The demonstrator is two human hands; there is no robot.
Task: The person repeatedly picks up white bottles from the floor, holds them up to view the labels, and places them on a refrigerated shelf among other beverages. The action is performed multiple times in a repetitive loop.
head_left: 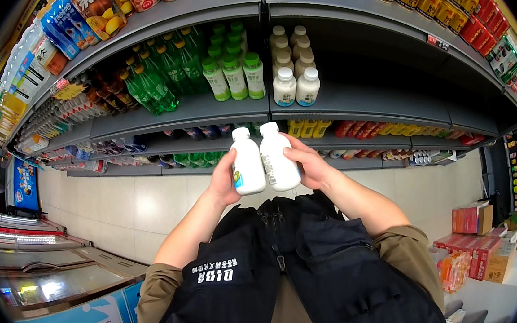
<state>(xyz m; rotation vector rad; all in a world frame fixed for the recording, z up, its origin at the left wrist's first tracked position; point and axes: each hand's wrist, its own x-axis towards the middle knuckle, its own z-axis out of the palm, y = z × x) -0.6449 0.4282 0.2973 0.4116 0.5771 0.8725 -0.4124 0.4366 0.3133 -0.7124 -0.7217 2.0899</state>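
My left hand (224, 180) is closed round a white plastic bottle (248, 163) with a white cap and a patch of blue and green on its label. A second white bottle (280, 163), marked with dark print, is gripped from its right side by my right hand (309, 164). Side by side, the two bottles touch or nearly touch, tilted slightly with their caps toward the shelf. Just beyond them on the shelf stand white-capped bottles (296, 89) in two rows, with beige-capped ones behind. Green-capped bottles (235, 79) stand to their left.
A dark grey shelf unit (363, 112) curves across the view. Large green soda bottles (154, 86) fill its left part, and cans (426, 6) line the top shelf. Cartons (477, 254) are stacked on the right. A glass-topped freezer (48, 272) stands at lower left beside the pale tiled floor (123, 207).
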